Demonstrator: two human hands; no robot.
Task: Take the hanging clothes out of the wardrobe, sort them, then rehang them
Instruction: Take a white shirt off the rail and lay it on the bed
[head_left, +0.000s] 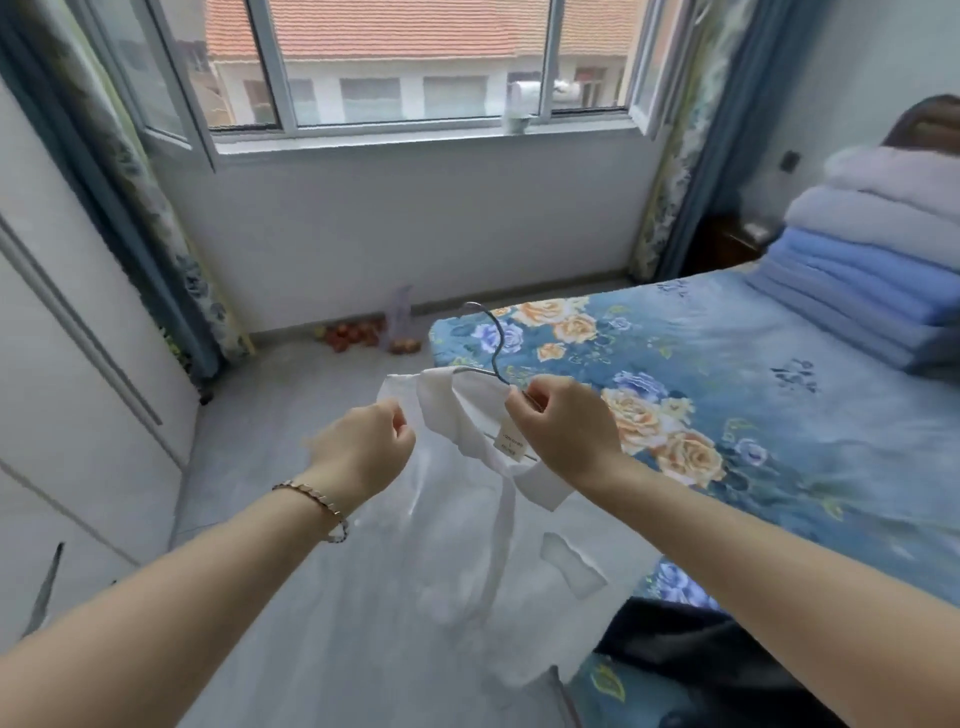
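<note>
So this looks like the fiddly bit of working a white shirt (457, 519) on or off its wire hanger (493, 338); can't honestly tell which way it's going. The shirt hangs in mid-air over the floor, just left of the bed (779, 415), with the wardrobe (78, 364) off to the left. The left hand (363, 447) has its fingers (400, 418) curled tight, pinching the left shoulder of the shirt. The right hand (563, 421) pinches the collar right at the base of the hanger's hook. My tip: keep the right hand steady as the anchor, let the left ease the shoulder over the hanger's end, and don't yank, since thin fabric snags on wire. Then it can go on the bed near that dark garment (701, 649) for sorting.
</note>
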